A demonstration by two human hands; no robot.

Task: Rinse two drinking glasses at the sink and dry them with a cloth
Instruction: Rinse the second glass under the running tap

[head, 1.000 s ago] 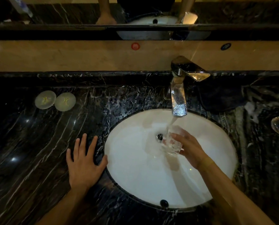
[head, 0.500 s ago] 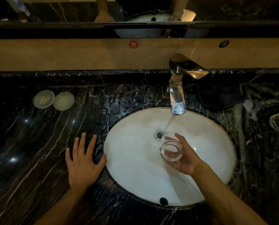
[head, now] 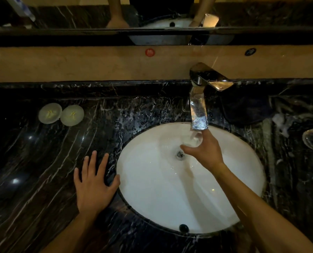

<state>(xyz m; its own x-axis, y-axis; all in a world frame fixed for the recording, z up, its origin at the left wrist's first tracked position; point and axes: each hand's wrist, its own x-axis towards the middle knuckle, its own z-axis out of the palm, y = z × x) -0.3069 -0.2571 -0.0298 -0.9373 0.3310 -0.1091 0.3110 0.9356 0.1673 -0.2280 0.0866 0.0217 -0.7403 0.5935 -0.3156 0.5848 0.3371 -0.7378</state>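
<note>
Dark veined marble counter [head: 42,170], white oval sink [head: 170,189], mirror [head: 79,13] behind

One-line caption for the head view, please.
Right hand holds a glass under the tap; left hand rests flat beside the sink.

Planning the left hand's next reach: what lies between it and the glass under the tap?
In the head view, only bare white basin and the drain lie between the left hand and the glass gripped by the right hand.
</note>
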